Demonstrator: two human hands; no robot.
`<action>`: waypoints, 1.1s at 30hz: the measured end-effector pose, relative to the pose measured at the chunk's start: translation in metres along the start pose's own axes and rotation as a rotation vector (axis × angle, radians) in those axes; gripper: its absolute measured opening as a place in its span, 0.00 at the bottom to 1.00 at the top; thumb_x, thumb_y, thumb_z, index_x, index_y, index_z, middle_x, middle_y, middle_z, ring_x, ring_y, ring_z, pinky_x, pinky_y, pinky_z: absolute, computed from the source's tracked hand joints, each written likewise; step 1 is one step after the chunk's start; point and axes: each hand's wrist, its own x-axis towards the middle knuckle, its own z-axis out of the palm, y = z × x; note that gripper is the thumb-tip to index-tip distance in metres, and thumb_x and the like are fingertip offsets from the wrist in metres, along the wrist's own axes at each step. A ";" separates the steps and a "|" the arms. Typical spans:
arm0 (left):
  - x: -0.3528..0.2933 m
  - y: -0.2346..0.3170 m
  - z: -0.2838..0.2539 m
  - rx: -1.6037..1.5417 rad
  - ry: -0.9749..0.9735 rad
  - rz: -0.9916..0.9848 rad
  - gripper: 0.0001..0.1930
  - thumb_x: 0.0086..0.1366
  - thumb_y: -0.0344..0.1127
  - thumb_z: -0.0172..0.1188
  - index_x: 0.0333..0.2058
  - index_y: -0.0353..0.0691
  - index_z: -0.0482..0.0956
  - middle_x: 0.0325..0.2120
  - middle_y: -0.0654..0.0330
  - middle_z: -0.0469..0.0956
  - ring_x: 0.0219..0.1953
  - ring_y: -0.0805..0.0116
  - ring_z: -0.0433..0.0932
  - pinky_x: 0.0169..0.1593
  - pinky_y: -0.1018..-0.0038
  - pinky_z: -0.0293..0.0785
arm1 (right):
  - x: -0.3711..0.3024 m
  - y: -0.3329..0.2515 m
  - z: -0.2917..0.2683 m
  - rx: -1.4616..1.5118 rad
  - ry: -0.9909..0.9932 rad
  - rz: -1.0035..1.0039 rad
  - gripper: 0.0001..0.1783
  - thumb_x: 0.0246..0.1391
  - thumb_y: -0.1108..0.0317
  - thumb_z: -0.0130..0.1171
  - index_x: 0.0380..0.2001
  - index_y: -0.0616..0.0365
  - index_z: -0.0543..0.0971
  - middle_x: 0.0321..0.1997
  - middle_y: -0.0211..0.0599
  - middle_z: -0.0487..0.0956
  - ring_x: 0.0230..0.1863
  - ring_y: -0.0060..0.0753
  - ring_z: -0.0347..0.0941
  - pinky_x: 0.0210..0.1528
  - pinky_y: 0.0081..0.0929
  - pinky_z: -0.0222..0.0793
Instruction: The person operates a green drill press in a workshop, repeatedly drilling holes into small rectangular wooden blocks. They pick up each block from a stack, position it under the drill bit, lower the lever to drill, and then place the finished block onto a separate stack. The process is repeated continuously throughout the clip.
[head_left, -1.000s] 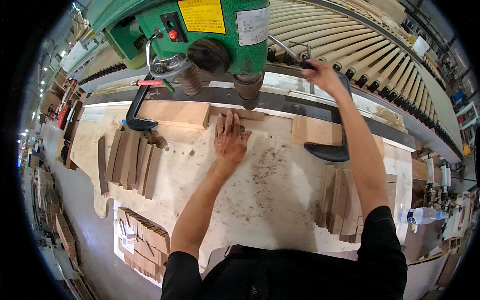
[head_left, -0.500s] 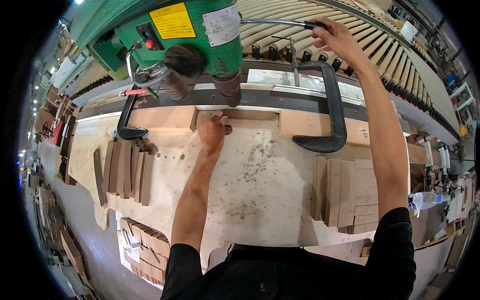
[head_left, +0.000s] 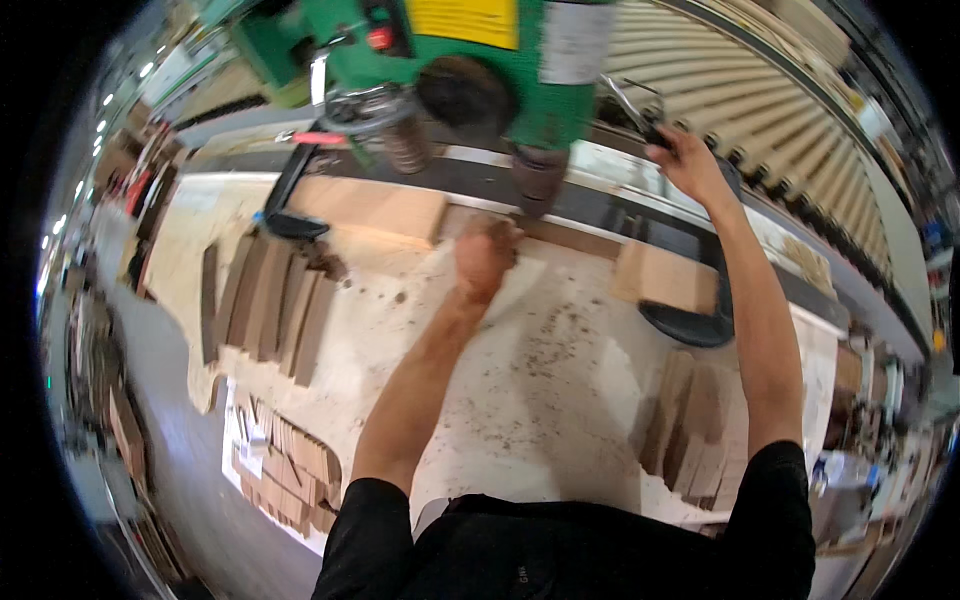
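My right hand (head_left: 687,163) is closed around the dark grip of a metal feed lever (head_left: 625,103) on the right side of a green drill press (head_left: 557,108). Below the chuck (head_left: 538,180), my left hand (head_left: 484,258) is curled over the left part of a thin wooden strip (head_left: 572,236), pressing it at the fence. This strip lies between a left wood block (head_left: 375,207) and a right wood block (head_left: 668,276). The drill tip and the left fingertips are blurred, partly hidden by each other.
Black clamps (head_left: 285,205) hold the blocks to the pale board (head_left: 430,330), which is strewn with wood chips. Wooden strips (head_left: 262,300) stand in a row on the left, and another stack (head_left: 690,425) sits on the right. Behind is a roller conveyor (head_left: 780,120).
My right hand has pulled the lever down and nearer, from about level to slanting. The whole view has shifted and tilted. My left hand stays on the strip.
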 end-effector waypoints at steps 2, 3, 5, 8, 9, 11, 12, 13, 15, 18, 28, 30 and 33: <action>-0.009 -0.016 0.005 0.116 -0.118 -0.002 0.04 0.55 0.26 0.60 0.31 0.39 0.81 0.26 0.57 0.80 0.27 0.58 0.78 0.32 0.66 0.75 | 0.011 -0.012 0.026 0.008 0.003 -0.079 0.28 0.57 0.55 0.61 0.55 0.63 0.73 0.52 0.57 0.76 0.54 0.51 0.74 0.53 0.38 0.70; -0.014 -0.016 0.015 0.136 -0.066 -0.029 0.06 0.51 0.27 0.61 0.30 0.40 0.81 0.28 0.56 0.80 0.29 0.56 0.77 0.33 0.64 0.75 | 0.013 -0.011 0.039 0.067 -0.028 -0.062 0.29 0.57 0.58 0.61 0.56 0.64 0.72 0.54 0.56 0.76 0.56 0.47 0.74 0.53 0.37 0.70; -0.014 -0.018 0.031 0.117 -0.197 -0.219 0.12 0.47 0.29 0.64 0.33 0.44 0.83 0.35 0.53 0.79 0.39 0.53 0.76 0.40 0.60 0.74 | 0.028 0.015 0.065 0.339 -0.062 -0.024 0.27 0.57 0.68 0.62 0.59 0.63 0.69 0.48 0.45 0.79 0.45 0.30 0.74 0.44 0.27 0.71; -0.015 -0.011 0.026 0.089 -0.048 -0.100 0.13 0.44 0.28 0.64 0.32 0.41 0.83 0.32 0.55 0.80 0.39 0.53 0.77 0.44 0.63 0.75 | 0.040 -0.008 0.093 0.586 -0.064 -0.030 0.17 0.60 0.67 0.56 0.50 0.63 0.74 0.39 0.41 0.77 0.34 0.32 0.70 0.36 0.31 0.68; -0.008 -0.003 0.022 0.102 -0.056 -0.077 0.11 0.45 0.27 0.62 0.31 0.40 0.82 0.31 0.54 0.79 0.38 0.53 0.77 0.45 0.63 0.75 | 0.051 0.020 0.108 0.586 0.002 -0.097 0.16 0.60 0.67 0.54 0.49 0.63 0.75 0.41 0.43 0.78 0.36 0.37 0.72 0.38 0.34 0.69; 0.005 0.011 0.022 0.065 -0.028 0.006 0.08 0.47 0.26 0.60 0.29 0.39 0.81 0.30 0.54 0.79 0.41 0.53 0.76 0.48 0.65 0.73 | 0.070 0.085 0.133 0.373 0.160 -0.286 0.14 0.61 0.69 0.52 0.48 0.62 0.76 0.43 0.46 0.78 0.41 0.44 0.74 0.40 0.38 0.70; 0.004 0.012 0.017 0.073 -0.048 0.016 0.08 0.47 0.27 0.61 0.30 0.39 0.81 0.32 0.54 0.78 0.43 0.54 0.75 0.49 0.65 0.72 | 0.078 0.092 0.145 0.182 0.233 -0.421 0.14 0.61 0.70 0.51 0.48 0.62 0.76 0.44 0.48 0.78 0.43 0.48 0.74 0.41 0.40 0.71; -0.001 0.011 0.009 0.094 -0.070 0.004 0.08 0.48 0.28 0.61 0.30 0.40 0.81 0.34 0.54 0.78 0.44 0.54 0.74 0.50 0.66 0.72 | 0.079 0.070 0.150 0.120 0.168 -0.405 0.14 0.60 0.71 0.51 0.48 0.61 0.76 0.45 0.49 0.78 0.45 0.50 0.73 0.42 0.42 0.71; -0.003 0.011 0.000 0.105 -0.136 -0.096 0.09 0.49 0.29 0.62 0.32 0.40 0.81 0.37 0.54 0.76 0.47 0.55 0.73 0.51 0.65 0.71 | 0.075 0.046 0.140 -0.037 0.063 -0.353 0.14 0.59 0.74 0.51 0.48 0.61 0.76 0.48 0.52 0.77 0.49 0.56 0.72 0.44 0.44 0.70; -0.006 0.017 -0.003 0.167 -0.221 -0.146 0.11 0.51 0.31 0.62 0.35 0.40 0.81 0.41 0.53 0.74 0.51 0.54 0.71 0.54 0.65 0.70 | 0.052 0.015 0.105 0.258 -0.085 -0.070 0.15 0.61 0.74 0.51 0.50 0.60 0.75 0.45 0.44 0.78 0.42 0.41 0.76 0.36 0.35 0.73; -0.098 -0.099 0.054 0.452 0.058 0.573 0.18 0.66 0.41 0.54 0.53 0.43 0.73 0.33 0.59 0.78 0.32 0.63 0.74 0.42 0.61 0.72 | -0.022 -0.031 -0.130 0.637 0.029 0.145 0.33 0.61 0.49 0.55 0.61 0.61 0.67 0.52 0.42 0.77 0.44 0.31 0.78 0.50 0.28 0.73; -0.037 0.029 -0.014 0.149 -0.400 0.147 0.21 0.63 0.41 0.57 0.50 0.33 0.75 0.26 0.51 0.77 0.31 0.54 0.76 0.39 0.63 0.73 | -0.035 -0.031 -0.160 0.498 0.153 0.253 0.31 0.61 0.44 0.53 0.58 0.53 0.71 0.51 0.33 0.79 0.45 0.28 0.79 0.49 0.27 0.71; -0.050 0.102 -0.081 -0.019 -0.640 -0.467 0.13 0.59 0.37 0.62 0.37 0.31 0.82 0.30 0.50 0.80 0.33 0.57 0.79 0.39 0.67 0.74 | -0.008 -0.058 -0.161 0.645 0.028 0.134 0.21 0.63 0.54 0.53 0.53 0.55 0.73 0.39 0.35 0.79 0.34 0.27 0.78 0.31 0.25 0.75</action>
